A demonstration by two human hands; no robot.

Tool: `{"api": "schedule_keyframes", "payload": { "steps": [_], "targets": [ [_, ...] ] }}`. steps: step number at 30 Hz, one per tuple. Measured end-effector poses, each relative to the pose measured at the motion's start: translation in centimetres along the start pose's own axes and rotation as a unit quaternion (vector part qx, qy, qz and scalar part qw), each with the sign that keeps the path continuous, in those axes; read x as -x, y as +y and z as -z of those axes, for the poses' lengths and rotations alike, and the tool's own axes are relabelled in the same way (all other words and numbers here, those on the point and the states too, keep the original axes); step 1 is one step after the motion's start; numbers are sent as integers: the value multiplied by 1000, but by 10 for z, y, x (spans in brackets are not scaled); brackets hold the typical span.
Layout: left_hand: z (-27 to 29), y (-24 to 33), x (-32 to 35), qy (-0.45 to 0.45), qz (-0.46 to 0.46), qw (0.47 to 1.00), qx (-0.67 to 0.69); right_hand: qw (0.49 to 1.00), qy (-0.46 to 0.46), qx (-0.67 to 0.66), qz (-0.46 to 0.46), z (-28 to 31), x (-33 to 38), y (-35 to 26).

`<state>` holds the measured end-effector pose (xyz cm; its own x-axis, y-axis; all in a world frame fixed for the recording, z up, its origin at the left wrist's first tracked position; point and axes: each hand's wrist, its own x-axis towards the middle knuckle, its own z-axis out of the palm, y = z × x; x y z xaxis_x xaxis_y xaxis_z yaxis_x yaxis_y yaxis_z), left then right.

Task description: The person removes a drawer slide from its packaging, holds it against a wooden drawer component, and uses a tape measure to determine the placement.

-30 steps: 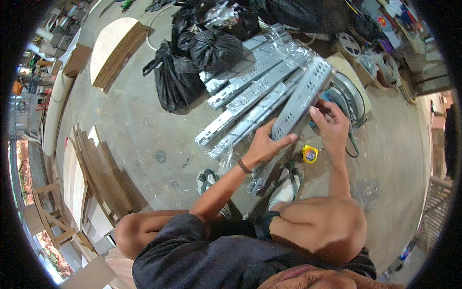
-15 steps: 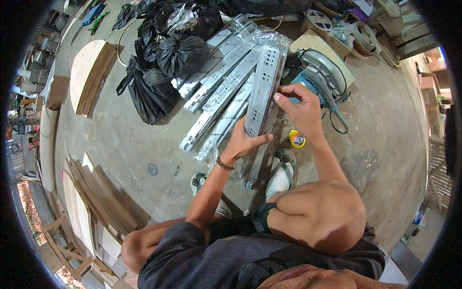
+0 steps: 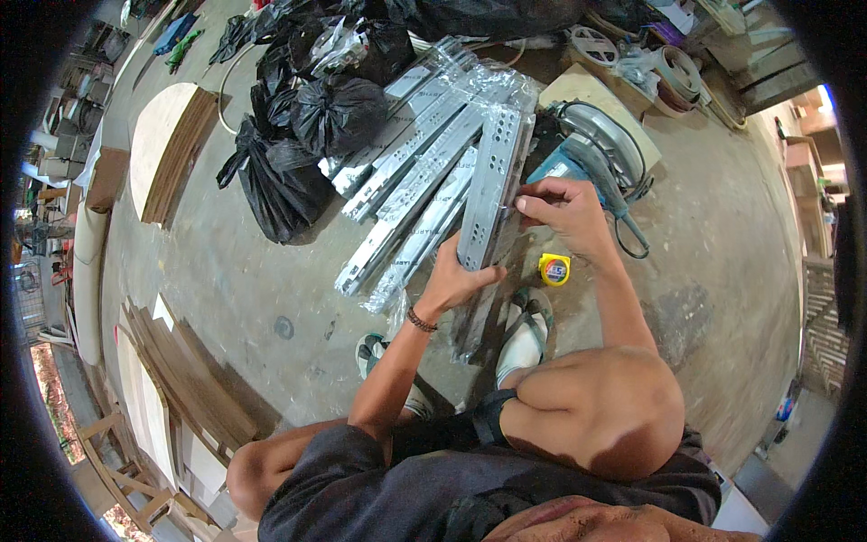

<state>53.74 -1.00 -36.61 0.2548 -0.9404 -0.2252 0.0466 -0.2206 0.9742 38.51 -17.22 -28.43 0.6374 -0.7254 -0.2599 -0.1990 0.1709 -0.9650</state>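
Note:
A grey metal drawer slide [image 3: 494, 172] with rows of holes stands slanted in front of me, its upper part in clear plastic wrapping [image 3: 513, 81]. My left hand [image 3: 454, 282] is closed around its lower end, thumb to the right. At the slide's right edge, my right hand [image 3: 571, 215] pinches thumb and forefinger together on what looks like the wrapping; the film is hard to see there. Several more wrapped drawer slides [image 3: 432, 188] lie fanned out on the floor, to the left of the held one. Below my right hand sits a yellow tape measure [image 3: 554, 269].
A teal circular saw [image 3: 562, 161] with a cord lies right of the slides, beside a light board [image 3: 646, 135]. Black plastic bags [image 3: 339, 117] are heaped at the far left. Curved wooden panels [image 3: 165, 135] stand farther left, with more stacked panels [image 3: 185, 361] at near left.
The held slide and both hands have shifted slightly lower in the view. My right hand still pinches at the slide's right edge, and my left keeps its grip.

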Motion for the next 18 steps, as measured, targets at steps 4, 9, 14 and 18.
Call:
{"api": "schedule_keyframes", "payload": {
  "steps": [4, 9, 14, 18],
  "targets": [
    [4, 4, 0, -3, -7, 999, -41, 994, 10, 89, 56, 9, -4, 10],
    [-7, 30, -2, 27, -19, 992, -125, 985, 154, -9, 79, 25, -6, -11],
    [-10, 27, 3, 98, -68, 963, -242, 950, 124, 177, 224, 33, -13, -76],
    [-17, 35, 6, 135, -65, 942, -299, 911, 36, 341, 230, 56, -15, -88]
  ]
}}
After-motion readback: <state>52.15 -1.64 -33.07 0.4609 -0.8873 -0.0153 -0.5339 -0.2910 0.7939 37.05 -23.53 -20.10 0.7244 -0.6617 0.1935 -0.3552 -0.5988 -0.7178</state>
